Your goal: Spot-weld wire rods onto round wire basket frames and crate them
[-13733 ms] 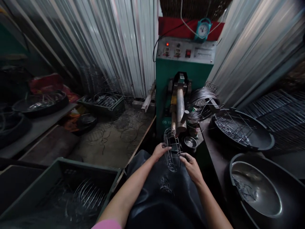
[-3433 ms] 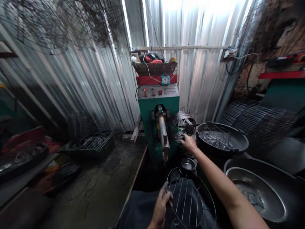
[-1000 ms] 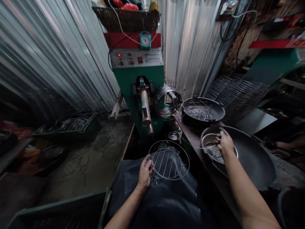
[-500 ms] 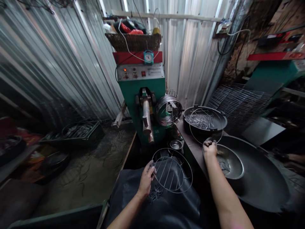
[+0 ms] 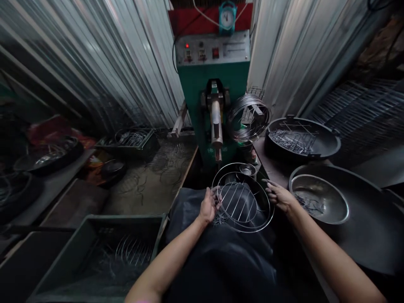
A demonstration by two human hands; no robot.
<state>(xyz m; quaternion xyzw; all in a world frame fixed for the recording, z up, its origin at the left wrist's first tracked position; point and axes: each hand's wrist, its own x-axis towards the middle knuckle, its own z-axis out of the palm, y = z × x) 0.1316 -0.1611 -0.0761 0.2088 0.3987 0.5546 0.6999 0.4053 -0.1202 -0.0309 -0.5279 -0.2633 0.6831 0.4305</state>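
A round wire rack (image 5: 239, 201), with parallel bars inside an inner ring, hangs tilted over a dark apron (image 5: 202, 248). My left hand (image 5: 209, 206) is closed on its left rim. A wire hoop (image 5: 237, 163) overlaps the rack's outer ring, so more than one large ring shows. My right hand (image 5: 279, 194) is beside the right rim with fingers stretched out and apart; whether they touch the wire I cannot tell. Small bent wire pieces (image 5: 220, 217) lie on the apron beneath the rack. Beyond it stands a green machine (image 5: 192, 80) with a projecting metal arm (image 5: 216, 126).
At right are a black pan (image 5: 328, 145) of wire parts and a steel bowl (image 5: 334, 200) inside a large dark pan (image 5: 366, 227). A wire coil (image 5: 235, 126) hangs by the machine. A green crate (image 5: 59, 269) holding wire racks stands at lower left.
My right hand has come from the black pan to the rack's right side, and the hoop it held now overlaps the rack. Its fingers have opened. The view has tilted down and turned left.
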